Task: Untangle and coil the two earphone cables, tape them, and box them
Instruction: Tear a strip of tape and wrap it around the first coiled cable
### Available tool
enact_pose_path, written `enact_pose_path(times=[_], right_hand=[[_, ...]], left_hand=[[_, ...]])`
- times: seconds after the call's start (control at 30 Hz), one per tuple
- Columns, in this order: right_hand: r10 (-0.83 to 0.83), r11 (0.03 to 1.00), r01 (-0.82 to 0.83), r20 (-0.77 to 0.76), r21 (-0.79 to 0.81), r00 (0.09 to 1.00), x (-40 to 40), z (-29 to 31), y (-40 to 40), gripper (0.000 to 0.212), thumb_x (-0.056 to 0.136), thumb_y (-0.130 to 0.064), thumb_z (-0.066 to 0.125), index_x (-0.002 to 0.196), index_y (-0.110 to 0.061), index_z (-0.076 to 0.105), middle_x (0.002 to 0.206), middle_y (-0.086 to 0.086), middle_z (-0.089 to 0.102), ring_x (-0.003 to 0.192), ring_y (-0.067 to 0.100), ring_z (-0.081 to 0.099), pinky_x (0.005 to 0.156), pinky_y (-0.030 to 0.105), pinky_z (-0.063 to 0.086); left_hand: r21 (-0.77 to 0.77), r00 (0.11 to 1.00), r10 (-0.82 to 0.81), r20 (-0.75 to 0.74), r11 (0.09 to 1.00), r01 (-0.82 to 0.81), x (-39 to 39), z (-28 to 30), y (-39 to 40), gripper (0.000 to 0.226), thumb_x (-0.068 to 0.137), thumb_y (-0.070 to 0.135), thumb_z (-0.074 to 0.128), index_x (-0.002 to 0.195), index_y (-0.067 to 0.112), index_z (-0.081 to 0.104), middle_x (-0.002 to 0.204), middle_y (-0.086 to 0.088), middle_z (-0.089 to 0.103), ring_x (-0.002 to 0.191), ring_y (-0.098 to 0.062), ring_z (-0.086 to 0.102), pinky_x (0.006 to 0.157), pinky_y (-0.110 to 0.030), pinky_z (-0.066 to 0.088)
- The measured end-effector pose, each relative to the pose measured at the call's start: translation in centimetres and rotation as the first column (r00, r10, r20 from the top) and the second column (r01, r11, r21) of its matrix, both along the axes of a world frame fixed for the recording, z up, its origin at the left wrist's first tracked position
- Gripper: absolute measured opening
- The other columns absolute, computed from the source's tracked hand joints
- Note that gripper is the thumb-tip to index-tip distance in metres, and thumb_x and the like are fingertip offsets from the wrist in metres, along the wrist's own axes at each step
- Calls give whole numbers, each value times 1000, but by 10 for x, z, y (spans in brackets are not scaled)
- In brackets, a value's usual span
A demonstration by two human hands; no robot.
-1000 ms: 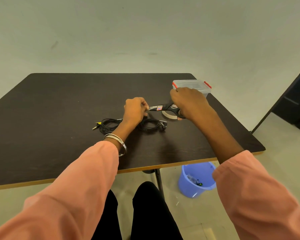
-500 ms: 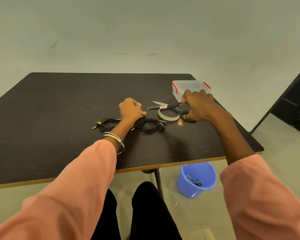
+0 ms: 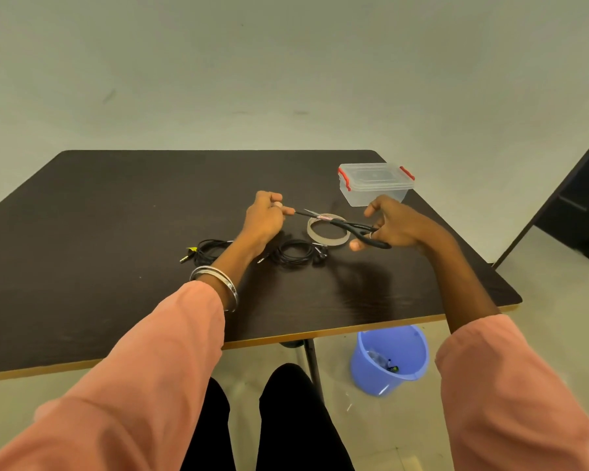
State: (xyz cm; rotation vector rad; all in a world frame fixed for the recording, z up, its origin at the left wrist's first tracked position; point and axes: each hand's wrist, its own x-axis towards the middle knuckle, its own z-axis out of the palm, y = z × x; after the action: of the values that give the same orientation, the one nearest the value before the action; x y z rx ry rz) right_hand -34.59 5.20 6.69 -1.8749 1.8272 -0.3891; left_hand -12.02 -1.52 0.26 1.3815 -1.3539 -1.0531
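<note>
Lidded clear box [image 3: 374,185] stood closed, contents indistinct. Right hand [image 3: 397,226] gripped scissors [image 3: 340,224]; left hand [image 3: 264,220] was fisted, any held item indiscernible.

Matt dark wood-grain table [image 3: 116,232]; clear glossy plastic box [image 3: 374,188] with red clips; black plastic-handled, metal-bladed scissors [image 3: 340,224]; translucent tape roll [image 3: 327,236]; shiny metal bangle [image 3: 218,280].

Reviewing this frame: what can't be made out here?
Head view only:
- Whatever the left hand pinches near the scissors tips: too small and hidden by its fingers.
- Tape on either cable coil: too small to tell.
- Plastic box contents: lid clouds them.
- Items in the blue bucket: too small.
</note>
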Motion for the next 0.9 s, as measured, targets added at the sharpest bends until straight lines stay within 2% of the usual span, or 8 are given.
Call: enact_pose_path(times=[0.1, 0.23, 0.37, 0.43, 0.5, 0.63, 0.8, 0.9], right_hand=[[1, 1000, -1, 13, -15, 1000, -8, 0, 4, 72, 63, -34, 86, 117, -16, 41, 95, 15, 61, 82, 21, 58, 84, 43, 52], [-6, 999, 7, 18, -53, 1000, -20, -4, 8, 71, 63, -31, 86, 117, -18, 41, 102, 14, 60, 93, 24, 59, 81, 37, 53], [-15, 997, 18, 40, -70, 999, -28, -11, 9, 71, 62, -31, 87, 116, -19, 42, 102, 12, 60, 97, 24, 58, 79, 34, 50], [-19, 995, 24, 54, -92, 998, -31, -13, 10, 72, 61, -32, 87, 115, -20, 42, 102, 11, 60, 95, 23, 59, 77, 33, 49], [-26, 993, 35, 77, -116, 997, -34, -13, 12, 72, 60, -30, 88, 115, -21, 42, 100, 10, 61, 94, 22, 59, 79, 34, 50], [-36, 984, 59, 139, -167, 990, -37, -13, 18, 74, 56, -28, 90, 112, -23, 42, 97, 9, 61, 91, 20, 60, 80, 35, 51], [-38, 985, 80, 264, -151, 964, -38, -11, 30, 64, 65, -19, 85, 113, -18, 42, 87, 3, 58, 77, 11, 56, 67, 25, 48], [-47, 996, 61, 195, -63, 980, -39, -16, 33, 69, 63, -24, 86, 115, -20, 40, 87, 5, 57, 78, 13, 56, 70, 29, 47]], left_hand=[[19, 997, -78, 5, 997, 78, -5, 7, -7, 23, 100, 7, 35, 119, 20, 38, 103, 2, 70, 105, -17, 57, 87, -32, 47], [30, 963, -221, 153, 975, 219, -14, 5, -13, 27, 103, 10, 31, 129, 18, 32, 116, -5, 65, 101, -15, 55, 76, -24, 46], [-8, 932, -241, 270, 968, 252, -20, 2, -16, 31, 103, 10, 32, 133, 18, 30, 121, -11, 57, 96, -15, 57, 69, -20, 46], [-40, 927, -227, 300, 968, 250, -23, 2, -15, 33, 101, 7, 34, 133, 15, 29, 120, -12, 57, 100, -19, 59, 73, -23, 50], [-52, 925, -222, 307, 967, 250, -25, 1, -14, 32, 100, 5, 33, 131, 12, 29, 116, -11, 61, 103, -21, 62, 84, -30, 54], [-74, 924, -205, 322, 968, 240, -23, 0, -13, 34, 94, -3, 30, 127, 4, 32, 105, -8, 73, 108, -19, 60, 95, -33, 48], [-56, 903, -225, 366, 963, 263, -20, 3, -8, 33, 96, 0, 31, 129, 5, 31, 104, -8, 73, 107, -13, 56, 90, -25, 38], [-88, 878, -224, 422, 954, 286, -24, 4, -6, 37, 95, -3, 32, 130, 4, 31, 104, -9, 73, 101, -12, 55, 86, -22, 36]])
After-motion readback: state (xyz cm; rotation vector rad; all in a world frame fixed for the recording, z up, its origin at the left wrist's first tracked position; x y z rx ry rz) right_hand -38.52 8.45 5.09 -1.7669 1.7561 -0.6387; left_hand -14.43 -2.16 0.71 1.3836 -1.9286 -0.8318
